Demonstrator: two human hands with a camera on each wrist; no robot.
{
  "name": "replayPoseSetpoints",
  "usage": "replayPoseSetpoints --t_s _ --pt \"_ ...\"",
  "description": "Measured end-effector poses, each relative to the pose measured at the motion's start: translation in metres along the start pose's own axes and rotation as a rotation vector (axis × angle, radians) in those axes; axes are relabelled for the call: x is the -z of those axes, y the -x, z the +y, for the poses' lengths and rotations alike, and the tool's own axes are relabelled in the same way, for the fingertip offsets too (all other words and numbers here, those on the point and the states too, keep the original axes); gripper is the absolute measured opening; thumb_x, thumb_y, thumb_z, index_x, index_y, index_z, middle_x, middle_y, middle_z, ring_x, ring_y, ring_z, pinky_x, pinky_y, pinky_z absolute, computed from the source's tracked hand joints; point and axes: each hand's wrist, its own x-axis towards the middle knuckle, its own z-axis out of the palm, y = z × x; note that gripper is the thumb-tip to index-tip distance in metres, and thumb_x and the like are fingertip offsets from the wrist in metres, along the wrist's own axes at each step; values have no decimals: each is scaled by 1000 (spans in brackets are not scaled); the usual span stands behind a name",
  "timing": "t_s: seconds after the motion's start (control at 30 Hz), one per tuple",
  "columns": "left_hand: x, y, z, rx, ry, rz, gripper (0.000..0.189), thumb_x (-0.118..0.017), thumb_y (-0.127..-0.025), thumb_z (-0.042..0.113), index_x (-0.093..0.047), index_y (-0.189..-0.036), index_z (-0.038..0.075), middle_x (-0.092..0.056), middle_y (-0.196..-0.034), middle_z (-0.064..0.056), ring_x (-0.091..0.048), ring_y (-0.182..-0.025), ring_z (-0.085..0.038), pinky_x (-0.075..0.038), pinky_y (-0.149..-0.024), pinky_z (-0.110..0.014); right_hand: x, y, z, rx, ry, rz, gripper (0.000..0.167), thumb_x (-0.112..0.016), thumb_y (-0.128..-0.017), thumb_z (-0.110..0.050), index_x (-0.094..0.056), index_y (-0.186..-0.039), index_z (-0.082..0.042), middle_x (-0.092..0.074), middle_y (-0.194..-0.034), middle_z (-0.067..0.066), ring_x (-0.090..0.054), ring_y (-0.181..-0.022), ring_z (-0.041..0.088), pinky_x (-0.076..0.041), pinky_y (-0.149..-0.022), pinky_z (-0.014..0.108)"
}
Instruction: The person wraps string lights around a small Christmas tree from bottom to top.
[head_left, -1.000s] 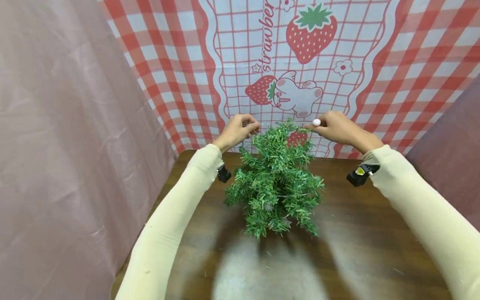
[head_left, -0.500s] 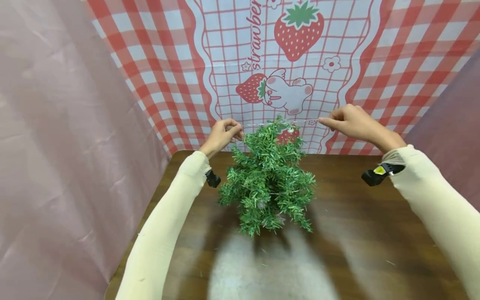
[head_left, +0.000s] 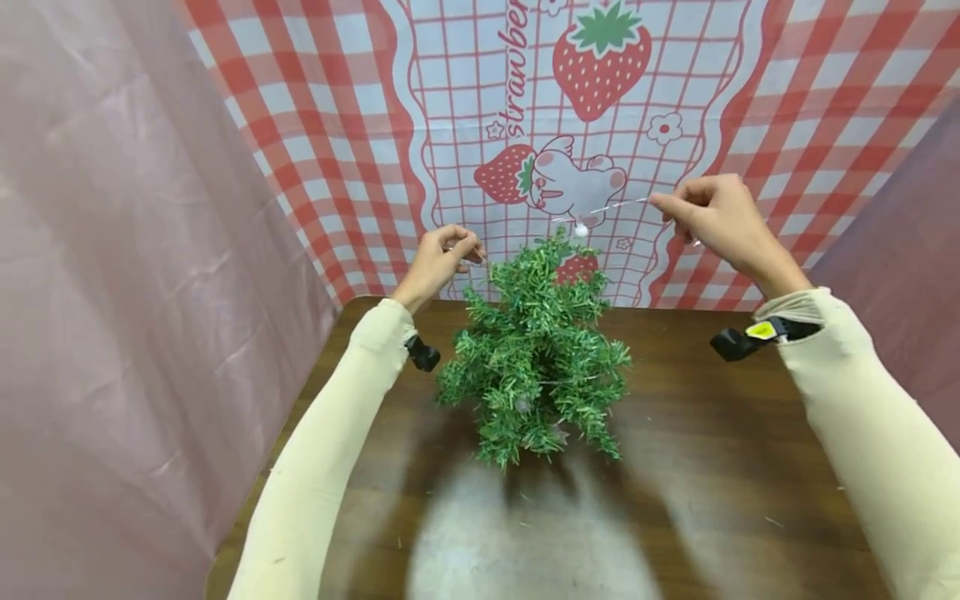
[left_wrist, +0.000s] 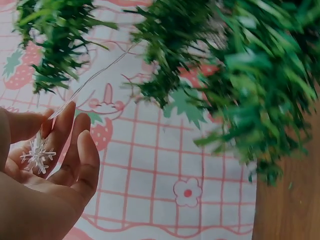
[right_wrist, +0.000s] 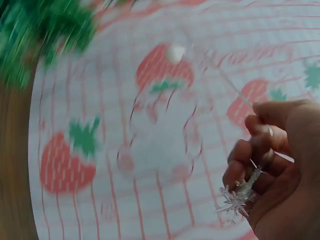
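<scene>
A small green artificial Christmas tree [head_left: 536, 350] stands on the table between my hands. Behind its top, my left hand [head_left: 442, 262] pinches a thin light string [left_wrist: 95, 77] between thumb and forefinger; a clear snowflake [left_wrist: 38, 156] on it hangs against the fingers in the left wrist view. To the right and higher, my right hand [head_left: 723, 221] pinches the same kind of string, with a white ball [head_left: 581, 230] on it just above the treetop. Another snowflake [right_wrist: 237, 200] dangles below the right fingers in the right wrist view. The string's middle is partly hidden by the tree.
Behind the tree hangs a red and white strawberry cloth [head_left: 600, 175]. Pink curtains [head_left: 135, 292] close in the left and right sides. The brown wooden table [head_left: 712, 467] has a few fallen needles on it.
My right hand has moved right and up, drawing the string and white ball above the treetop. My left hand has shifted slightly left; part of this is the head view shifting.
</scene>
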Motion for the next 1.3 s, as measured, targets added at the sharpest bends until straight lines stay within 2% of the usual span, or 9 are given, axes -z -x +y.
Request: replayPoseSetpoints --t_s 0.1,0.23,0.4,0.5,0.67,0.87,1.03,1.17,1.3 --pt "1 1 1 17 87 22 23 -48 -106 19 -59 -113 -1 -69 -109 -16 -65 -105 -29 -54 -93 -46 -4 -4 -12 -14 -183 21 39 -63 -98 -36 -68 -85 1 -56 -60 9 -48 -53 19 -38 -47 28" --pt "6 6 4 40 164 63 21 -47 -107 19 -58 -114 3 -69 -109 -19 -65 -103 -29 -53 -93 -46 -5 -6 -29 -19 -289 4 40 -62 -99 -35 -65 -86 3 -60 -68 5 -49 -54 17 -44 -49 25" --pt "14 14 9 60 248 84 24 -46 -107 20 -57 -117 1 -69 -114 -18 -64 -105 -28 -54 -92 -41 -6 -4 -48 -14 -326 -19 41 -60 -100 -34 -62 -87 4 -63 -81 5 -51 -58 17 -47 -52 23" --pt "19 20 12 57 337 83 22 -46 -107 18 -57 -116 2 -69 -114 -16 -64 -108 -28 -54 -93 -40 -8 -2 -57 21 -345 -17 36 -60 -100 -30 -65 -93 5 -61 -75 7 -52 -58 18 -48 -53 23" --pt "27 33 12 26 505 58 18 -47 -106 15 -55 -112 0 -68 -116 -17 -63 -113 -30 -47 -103 -48 -10 5 -76 79 -352 -26 31 -61 -100 -27 -69 -99 3 -59 -70 9 -52 -59 19 -50 -54 22" --pt "35 46 7 0 606 46 16 -47 -106 12 -53 -113 -2 -68 -113 -20 -66 -110 -32 -47 -103 -49 -14 16 -99 132 -313 -54 28 -61 -100 -27 -71 -99 -1 -59 -66 11 -51 -57 20 -43 -48 24" --pt "41 56 -1 -5 594 72 19 -47 -106 12 -53 -115 -3 -68 -111 -20 -67 -107 -32 -47 -103 -51 -22 22 -118 201 -291 -87 24 -60 -101 -25 -71 -97 -4 -58 -64 11 -51 -55 20 -36 -45 27" --pt "42 62 -7 -11 497 101 19 -45 -107 13 -54 -114 -2 -68 -113 -21 -67 -108 -32 -45 -104 -55 -28 26 -131 260 -259 -113 22 -60 -101 -23 -71 -96 -5 -58 -65 12 -47 -52 19 -33 -42 28" --pt "41 67 -15 -4 400 130 22 -45 -107 14 -52 -116 -5 -67 -116 -22 -66 -109 -34 -52 -97 -47 -35 33 -140 304 -207 -144 22 -59 -102 -22 -71 -93 -6 -58 -65 12 -43 -48 18 -30 -40 28"
